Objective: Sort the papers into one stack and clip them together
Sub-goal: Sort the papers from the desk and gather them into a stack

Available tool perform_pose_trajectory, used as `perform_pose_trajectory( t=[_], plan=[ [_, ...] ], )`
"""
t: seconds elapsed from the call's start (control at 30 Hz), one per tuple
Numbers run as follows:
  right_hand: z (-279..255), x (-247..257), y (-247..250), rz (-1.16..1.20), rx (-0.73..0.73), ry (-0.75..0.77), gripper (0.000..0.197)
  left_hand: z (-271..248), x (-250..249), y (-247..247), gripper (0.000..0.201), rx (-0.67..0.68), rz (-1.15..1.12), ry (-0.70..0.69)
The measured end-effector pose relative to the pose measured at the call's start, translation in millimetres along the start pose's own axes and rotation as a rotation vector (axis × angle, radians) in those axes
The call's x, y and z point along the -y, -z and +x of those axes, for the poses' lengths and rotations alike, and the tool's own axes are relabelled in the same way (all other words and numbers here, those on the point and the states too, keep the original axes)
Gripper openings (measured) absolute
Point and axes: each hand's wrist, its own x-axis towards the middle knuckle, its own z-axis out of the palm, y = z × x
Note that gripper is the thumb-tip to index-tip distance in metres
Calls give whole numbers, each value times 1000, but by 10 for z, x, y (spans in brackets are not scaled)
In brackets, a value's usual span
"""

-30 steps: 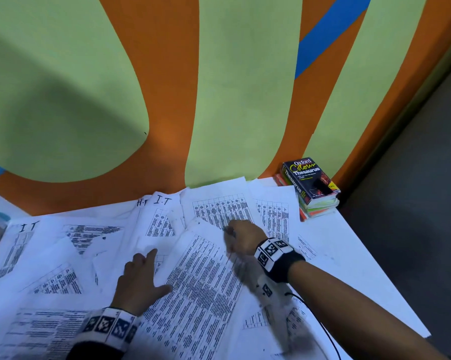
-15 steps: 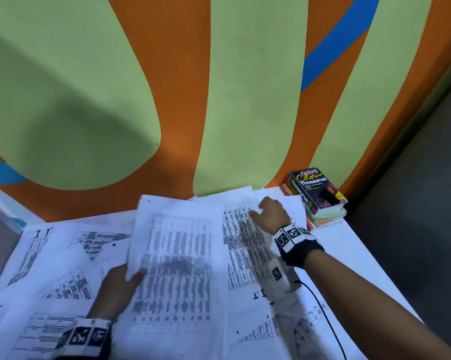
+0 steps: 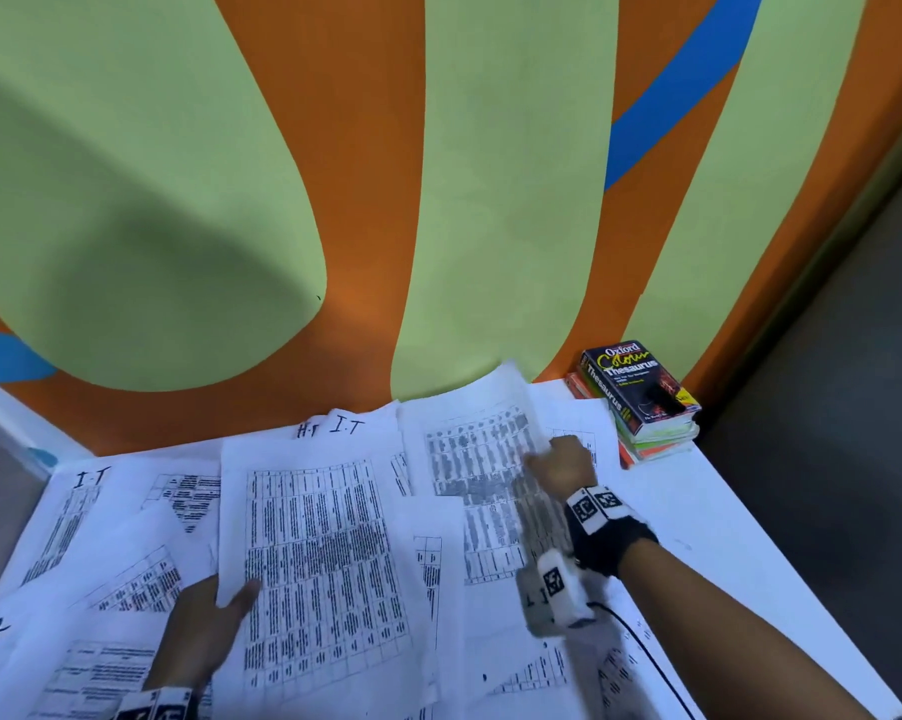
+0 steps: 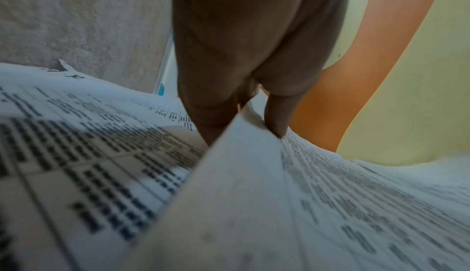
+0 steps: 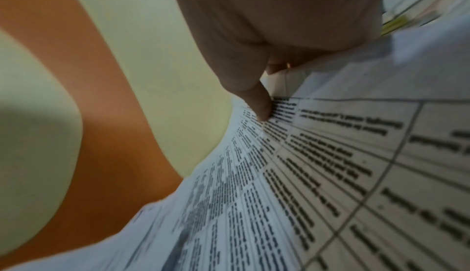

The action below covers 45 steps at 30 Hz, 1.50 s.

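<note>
Printed white sheets (image 3: pixel 126 517) lie scattered and overlapping over the white table (image 3: pixel 708 522). My left hand (image 3: pixel 215 615) pinches the lower left corner of one table-printed sheet (image 3: pixel 324 563), thumb on top and fingers beneath; the left wrist view shows this sheet (image 4: pixel 254 195) gripped by my left hand (image 4: pixel 241 118). My right hand (image 3: pixel 558 467) pinches the right edge of another printed sheet (image 3: pixel 480 459), lifted off the pile toward the wall. In the right wrist view the thumb of my right hand (image 5: pixel 259 106) presses on that sheet (image 5: pixel 305 174). No clip is visible.
A small stack of books (image 3: pixel 641 402), a black Oxford thesaurus on top, sits at the table's back right corner. The painted orange and green wall (image 3: pixel 334 200) rises right behind the table. The table's right edge (image 3: pixel 802 589) drops to dark floor.
My left hand went from resting flat on the papers to holding up one sheet. My right hand moved to the back right and lifted another sheet by its edge.
</note>
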Motion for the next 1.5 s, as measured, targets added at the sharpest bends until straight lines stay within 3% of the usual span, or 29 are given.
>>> perform_pose_trajectory(
  t=[0.1,0.17,0.3,0.53,0.63,0.7,0.8,0.93,1.0,1.07,1.2,1.3,1.4,1.5],
  plan=[
    [74,-143,171,-9,-173,-229,35,28,35,17,22,3,7,25],
    [139,-275,265,-63,-212,-352,45,45,32,8,22,13,12,23],
    [168,-413,363,19,-206,-410,48,77,-13,-69,25,-1,19,3],
    [-100,-379,357,3,-181,-80,4,76,-68,-187,38,-12,2,-10],
    [-166,-322,347,20,-207,-40,21,67,-71,-170,38,-4,1,-3],
    [-230,-243,403,9,-255,33,19,53,-74,-149,38,0,-5,-10],
    [-367,-75,637,-44,-316,297,9,33,-93,-110,34,-27,-24,-25],
    [-570,281,1190,-12,-413,636,17,-7,-184,-67,35,-52,-103,-68],
    [-732,485,1532,81,-464,787,13,-23,-278,-65,39,-74,-158,-93],
    [-858,668,1850,289,-474,841,13,-46,-402,-60,41,-96,-221,-124],
    [-814,800,2214,721,-430,768,19,-26,-551,-31,35,-108,-260,-202],
    [-766,845,2192,773,-332,642,27,-10,-632,-36,35,-127,-269,-229],
    [-730,794,1901,880,-78,463,31,-31,-724,-77,36,-107,-304,-241],
    [-563,590,1465,960,233,338,8,-123,-851,-146,23,-90,-358,-249]
  ],
)
